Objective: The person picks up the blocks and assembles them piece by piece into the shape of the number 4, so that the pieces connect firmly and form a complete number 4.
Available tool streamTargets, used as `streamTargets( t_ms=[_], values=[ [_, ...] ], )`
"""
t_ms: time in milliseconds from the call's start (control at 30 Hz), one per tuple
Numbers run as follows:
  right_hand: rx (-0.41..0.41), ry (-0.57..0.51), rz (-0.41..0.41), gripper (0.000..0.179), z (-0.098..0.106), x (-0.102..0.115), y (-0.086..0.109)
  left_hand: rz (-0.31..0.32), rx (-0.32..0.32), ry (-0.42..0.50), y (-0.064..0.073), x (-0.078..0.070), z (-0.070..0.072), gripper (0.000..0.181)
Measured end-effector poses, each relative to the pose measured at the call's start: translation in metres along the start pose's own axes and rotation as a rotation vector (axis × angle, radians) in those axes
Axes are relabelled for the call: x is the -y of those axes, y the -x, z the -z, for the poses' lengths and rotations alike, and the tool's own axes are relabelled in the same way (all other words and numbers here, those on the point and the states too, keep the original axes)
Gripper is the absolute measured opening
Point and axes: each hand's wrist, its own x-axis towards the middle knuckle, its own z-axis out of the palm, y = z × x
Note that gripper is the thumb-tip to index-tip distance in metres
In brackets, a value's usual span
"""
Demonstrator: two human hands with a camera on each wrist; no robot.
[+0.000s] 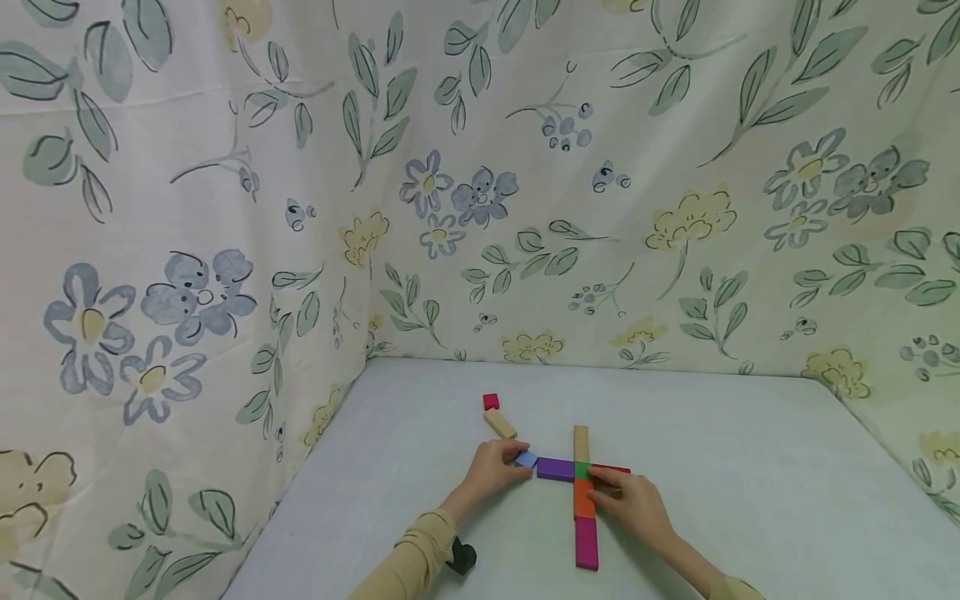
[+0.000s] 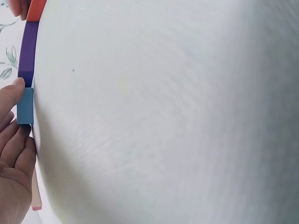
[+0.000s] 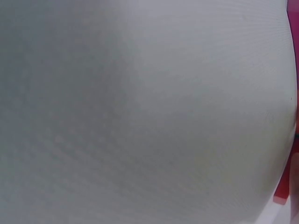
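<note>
My left hand [image 1: 491, 468] pinches a small light blue block [image 1: 527, 459] between thumb and fingers, at the left end of a purple block [image 1: 557, 469]. In the left wrist view, the blue block [image 2: 25, 106] lies in line with the purple one [image 2: 28, 53]. The right hand [image 1: 633, 502] rests its fairly straight fingertips by a green block [image 1: 582, 471] and an orange block [image 1: 583, 498], partly covering a red block [image 1: 611, 468]. A magenta block [image 1: 587, 543] continues below the orange one, and a natural wood block [image 1: 581, 443] stands above the green.
Beyond the left hand lie a tan wood block [image 1: 500, 423] and a small red block [image 1: 491, 402]. A black object [image 1: 462, 557] sits beside the left sleeve [image 1: 412, 550]. Floral cloth [image 1: 525, 250] hangs behind the white table [image 1: 712, 417].
</note>
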Motion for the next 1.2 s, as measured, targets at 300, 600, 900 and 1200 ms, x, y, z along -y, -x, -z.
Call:
streamTargets(
  t_ms=[300,600,900,1200],
  values=[
    [0.000,-0.001,-0.001,0.035,-0.001,-0.002,-0.001,0.000,-0.010,-0.011,0.000,0.001,-0.001,0.039],
    [0.008,0.000,-0.018,0.035,0.000,0.000,0.000,-0.026,-0.031,-0.027,0.001,0.001,0.003,0.042],
    [0.008,-0.009,-0.028,0.036,-0.002,-0.002,-0.001,-0.052,-0.090,0.011,-0.003,-0.006,0.016,0.044],
    [0.001,0.001,-0.007,0.035,-0.001,-0.001,-0.001,-0.007,-0.240,-0.074,-0.015,-0.001,0.032,0.052]
  ],
)
